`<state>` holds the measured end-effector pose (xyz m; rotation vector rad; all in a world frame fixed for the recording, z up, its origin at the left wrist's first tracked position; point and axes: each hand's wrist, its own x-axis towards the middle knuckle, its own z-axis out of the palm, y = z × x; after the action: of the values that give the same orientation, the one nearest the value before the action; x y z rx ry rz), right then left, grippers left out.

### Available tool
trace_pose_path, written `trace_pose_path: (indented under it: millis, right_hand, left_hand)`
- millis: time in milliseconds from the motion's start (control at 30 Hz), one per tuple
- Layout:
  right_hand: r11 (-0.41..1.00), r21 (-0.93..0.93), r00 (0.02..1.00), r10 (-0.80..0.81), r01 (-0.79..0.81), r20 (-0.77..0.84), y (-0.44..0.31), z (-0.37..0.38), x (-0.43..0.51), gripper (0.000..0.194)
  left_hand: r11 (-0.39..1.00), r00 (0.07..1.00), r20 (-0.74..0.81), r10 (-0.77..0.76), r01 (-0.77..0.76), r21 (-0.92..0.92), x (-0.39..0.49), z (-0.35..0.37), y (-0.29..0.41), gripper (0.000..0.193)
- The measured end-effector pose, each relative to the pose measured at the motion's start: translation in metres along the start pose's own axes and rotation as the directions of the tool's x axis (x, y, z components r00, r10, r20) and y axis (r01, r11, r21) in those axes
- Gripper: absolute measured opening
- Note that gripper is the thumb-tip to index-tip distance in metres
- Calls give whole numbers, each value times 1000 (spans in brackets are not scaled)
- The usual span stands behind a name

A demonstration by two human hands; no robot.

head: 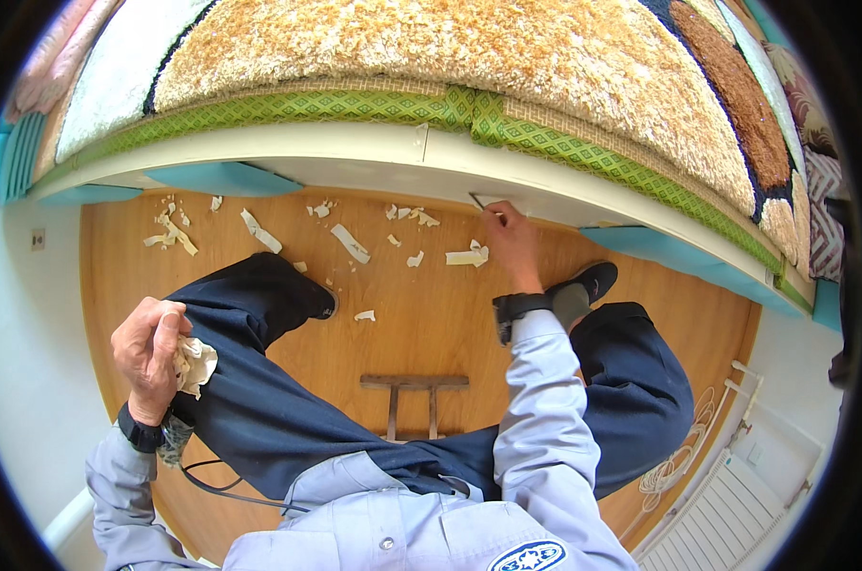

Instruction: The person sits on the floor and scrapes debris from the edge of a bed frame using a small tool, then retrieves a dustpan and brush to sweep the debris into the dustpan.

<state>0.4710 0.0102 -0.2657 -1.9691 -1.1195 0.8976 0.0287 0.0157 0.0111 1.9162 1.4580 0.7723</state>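
Note:
My left hand [149,353] is closed around crumpled, off-white paper-like scraps [195,365] above my left thigh. Stretched forward, my right hand [509,232] grips a thin, dark-tipped tool [476,201] whose kind I cannot tell. Its tip is at the pale panel [431,182] on the side of the platform, just above the floor. Peeled white and yellowish strips [350,243] and small flakes lie scattered on the wooden floor [402,342] between my feet and along the panel. One strip [466,255] lies just left of my right hand.
A shaggy rug [445,43] and a green-edged woven mat [374,105] cover the platform. Blue panels [224,177] show at its side. A small wooden stool [414,383] is beneath me. A radiator [723,507], pipes and coiled cable [670,471] are at the lower right.

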Motion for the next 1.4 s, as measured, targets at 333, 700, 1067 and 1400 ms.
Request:
trace_pose_path:
  millis: [333,700,1067,1400]
  right_hand:
    - [1000,10,998,19,-19,-54,29,-4,3,24]
    - [999,-5,995,54,-54,-80,28,-7,-3,26]
    - [999,16,993,-26,28,-112,46,-18,4,25]
    - [947,316,997,71,-59,-27,61,-10,2,18]
  left_hand:
    - [1000,1000,8,7,-8,18,1,0,-1,15]
    - [1000,1000,3,-7,7,27,1,2,0,16]
    - [998,1000,17,-13,12,57,3,3,2,16]
    - [998,1000,11,-23,23,65,5,6,3,16]
